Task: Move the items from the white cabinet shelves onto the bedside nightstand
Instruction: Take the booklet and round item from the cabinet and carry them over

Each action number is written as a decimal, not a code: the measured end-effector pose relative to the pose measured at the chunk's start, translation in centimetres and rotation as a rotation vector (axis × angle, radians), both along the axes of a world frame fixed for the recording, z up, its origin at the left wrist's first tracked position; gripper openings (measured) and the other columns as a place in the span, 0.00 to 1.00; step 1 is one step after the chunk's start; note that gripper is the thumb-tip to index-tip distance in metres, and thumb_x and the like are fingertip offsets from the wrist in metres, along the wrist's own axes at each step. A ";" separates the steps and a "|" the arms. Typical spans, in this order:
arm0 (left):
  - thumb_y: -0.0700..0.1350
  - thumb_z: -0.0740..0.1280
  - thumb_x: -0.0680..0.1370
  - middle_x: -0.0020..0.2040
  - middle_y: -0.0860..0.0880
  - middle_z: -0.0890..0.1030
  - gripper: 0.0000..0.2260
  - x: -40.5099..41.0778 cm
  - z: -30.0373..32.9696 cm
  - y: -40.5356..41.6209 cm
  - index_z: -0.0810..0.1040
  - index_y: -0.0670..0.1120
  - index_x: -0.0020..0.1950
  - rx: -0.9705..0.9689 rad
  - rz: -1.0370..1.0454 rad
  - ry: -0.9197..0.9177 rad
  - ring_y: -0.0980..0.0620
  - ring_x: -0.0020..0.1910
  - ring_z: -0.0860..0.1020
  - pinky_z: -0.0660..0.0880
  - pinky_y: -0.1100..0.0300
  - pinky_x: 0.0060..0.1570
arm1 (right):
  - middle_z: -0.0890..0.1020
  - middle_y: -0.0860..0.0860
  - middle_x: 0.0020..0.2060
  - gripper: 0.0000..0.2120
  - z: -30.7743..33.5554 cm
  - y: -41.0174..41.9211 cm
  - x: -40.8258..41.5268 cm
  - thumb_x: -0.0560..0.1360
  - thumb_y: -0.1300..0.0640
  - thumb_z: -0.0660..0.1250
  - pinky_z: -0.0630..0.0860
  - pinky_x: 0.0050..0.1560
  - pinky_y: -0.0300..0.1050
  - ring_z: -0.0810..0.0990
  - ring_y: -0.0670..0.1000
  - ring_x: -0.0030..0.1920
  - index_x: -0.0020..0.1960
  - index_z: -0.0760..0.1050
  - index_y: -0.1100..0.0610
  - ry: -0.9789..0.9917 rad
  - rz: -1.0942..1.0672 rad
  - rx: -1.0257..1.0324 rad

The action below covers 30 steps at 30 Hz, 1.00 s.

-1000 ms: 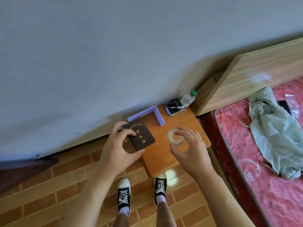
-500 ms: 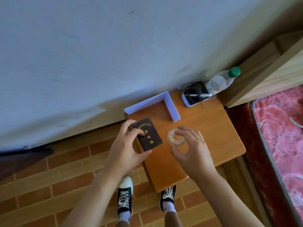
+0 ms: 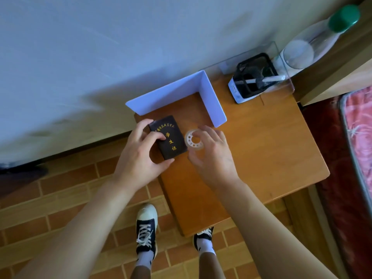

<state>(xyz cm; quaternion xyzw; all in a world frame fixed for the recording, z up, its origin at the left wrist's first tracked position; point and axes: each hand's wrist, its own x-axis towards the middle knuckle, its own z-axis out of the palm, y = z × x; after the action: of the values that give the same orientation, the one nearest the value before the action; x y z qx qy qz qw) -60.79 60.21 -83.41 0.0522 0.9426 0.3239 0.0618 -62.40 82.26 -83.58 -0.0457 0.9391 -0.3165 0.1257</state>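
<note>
A dark brown booklet (image 3: 170, 137) with gold characters lies at the left rear of the wooden nightstand (image 3: 261, 158). My left hand (image 3: 143, 154) grips it, thumb at its near corner and fingers over its far left edge. Beside the booklet sits a clear roll of tape (image 3: 192, 141). My right hand (image 3: 213, 152) holds the roll with curled fingertips over its right side and thumb below it. Whether the roll rests on the wood or is lifted I cannot tell.
A white L-shaped bookend (image 3: 193, 93) stands behind the booklet and tape. A black mesh pen holder (image 3: 253, 79) and a clear bottle with a green cap (image 3: 314, 45) sit at the back right, by a wooden headboard (image 3: 342, 73). A red mattress (image 3: 358, 125) borders the right. My feet stand on brick-patterned floor (image 3: 66, 190).
The view has closed in on the nightstand. Both hands have come lower over its top, the booklet and tape now close to each other near the bookend.
</note>
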 end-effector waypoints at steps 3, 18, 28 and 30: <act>0.50 0.85 0.65 0.76 0.43 0.67 0.26 0.0 -0.7 0.1 0.81 0.46 0.59 -0.047 0.000 -0.005 0.46 0.60 0.77 0.73 0.53 0.67 | 0.80 0.57 0.67 0.16 -1.4 -0.4 -0.2 0.76 0.57 0.73 0.78 0.60 0.57 0.76 0.62 0.63 0.62 0.80 0.59 0.043 0.004 0.048; 0.43 0.71 0.79 0.77 0.47 0.69 0.19 3.3 0.0 2.8 0.79 0.46 0.70 -0.132 -0.077 -0.010 0.45 0.76 0.70 0.71 0.47 0.74 | 0.71 0.54 0.77 0.21 -0.8 0.1 2.8 0.79 0.61 0.63 0.70 0.72 0.59 0.67 0.56 0.78 0.71 0.75 0.58 0.100 0.077 0.163; 0.44 0.71 0.80 0.81 0.48 0.66 0.23 4.8 -0.8 2.4 0.75 0.47 0.76 -0.204 -0.111 -0.076 0.45 0.80 0.66 0.68 0.46 0.76 | 0.67 0.53 0.80 0.29 -1.4 0.5 3.7 0.76 0.66 0.65 0.66 0.77 0.61 0.60 0.53 0.83 0.78 0.70 0.60 0.054 0.201 0.195; 0.44 0.71 0.80 0.81 0.48 0.66 0.23 4.7 -0.7 2.3 0.75 0.48 0.76 -0.212 -0.111 -0.082 0.45 0.80 0.65 0.68 0.44 0.76 | 0.66 0.53 0.81 0.31 -1.4 0.2 3.4 0.76 0.67 0.64 0.65 0.78 0.61 0.59 0.53 0.83 0.79 0.68 0.60 0.045 0.203 0.221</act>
<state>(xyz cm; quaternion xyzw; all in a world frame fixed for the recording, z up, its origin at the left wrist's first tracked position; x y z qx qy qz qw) -56.08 62.53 -84.16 0.0841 0.9639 0.2204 0.1235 -59.02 82.49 -84.97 -0.1334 0.9614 -0.1956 0.1401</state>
